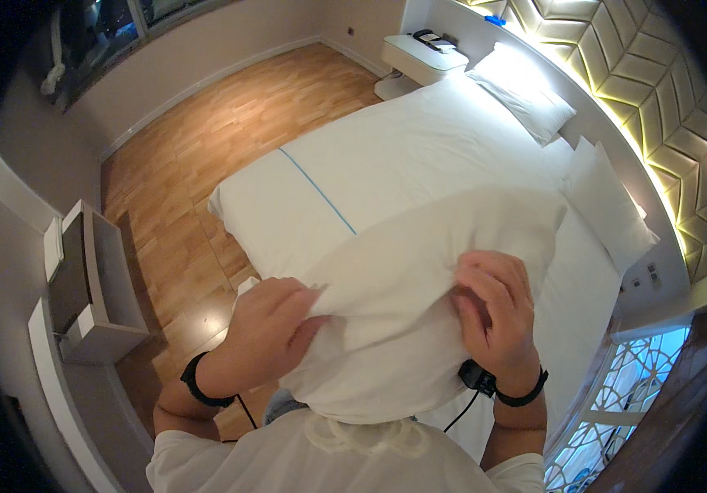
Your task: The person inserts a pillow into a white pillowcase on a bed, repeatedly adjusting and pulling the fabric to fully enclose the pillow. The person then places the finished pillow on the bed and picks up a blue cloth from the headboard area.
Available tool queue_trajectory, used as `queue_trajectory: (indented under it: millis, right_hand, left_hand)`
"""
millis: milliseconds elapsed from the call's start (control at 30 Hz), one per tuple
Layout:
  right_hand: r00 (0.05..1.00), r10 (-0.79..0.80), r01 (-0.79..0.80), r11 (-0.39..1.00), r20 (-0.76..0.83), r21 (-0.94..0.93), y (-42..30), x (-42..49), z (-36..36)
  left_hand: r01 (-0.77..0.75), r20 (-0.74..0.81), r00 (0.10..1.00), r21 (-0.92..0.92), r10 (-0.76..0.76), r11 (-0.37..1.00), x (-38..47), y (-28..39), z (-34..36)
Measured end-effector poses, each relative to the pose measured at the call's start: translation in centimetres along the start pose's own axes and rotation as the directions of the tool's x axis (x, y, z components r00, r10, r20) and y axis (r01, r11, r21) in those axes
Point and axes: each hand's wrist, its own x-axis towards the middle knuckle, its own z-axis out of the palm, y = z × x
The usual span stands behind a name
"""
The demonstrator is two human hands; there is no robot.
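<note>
A white pillow (390, 345) is held up against my chest, above the near side of the bed. My left hand (279, 323) pinches its cloth at the left, thumb below the fingers. On the right, my right hand (495, 302) grips a fold of the same cloth between thumb and curled fingers. Both wrists wear black bands, and a small black device is at the right one. Beyond lies the bed under a white sheet (403, 148), crossed by a thin blue line (319, 190). Two more white pillows (523, 92) rest by the headboard.
A white bedside unit (424, 58) carries a black telephone (433, 40) past the bed's far side. Wood flooring (205, 142) runs along the bed's foot. At the left stands a low cabinet (104, 283). A padded, lit wall panel (631, 68) rises behind the headboard.
</note>
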Motion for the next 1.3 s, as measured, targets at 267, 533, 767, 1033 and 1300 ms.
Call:
queue_trajectory:
  millis: [267,533,767,1033,1300]
  right_hand:
    - [0.983,0.172,-0.17,0.985,-0.058,0.039,1.5,-5.9,-1.9]
    - [0.97,0.049,-0.072,0.994,-0.237,-0.087,3.1,-8.0,1.4]
    - [0.934,0.047,0.019,0.983,-0.353,0.183,2.9,-6.5,5.0]
    - [0.962,-0.026,0.08,0.979,-0.273,0.188,1.1,-7.4,5.5]
    - [0.965,0.009,0.043,0.98,-0.262,0.195,0.9,-8.9,5.3]
  left_hand:
    - [-0.005,-0.357,0.933,-0.157,-0.052,0.988,0.3,-0.4,-2.2]
    - [0.349,-0.181,0.921,-0.01,-0.345,0.937,0.2,-0.7,-2.3]
    - [0.342,-0.05,0.939,0.268,-0.341,0.901,2.7,1.0,-2.6]
    - [0.243,0.146,0.945,0.281,-0.292,0.928,5.3,-0.6,0.3]
    - [0.53,0.091,0.836,0.118,-0.541,0.84,3.6,-1.3,1.2]
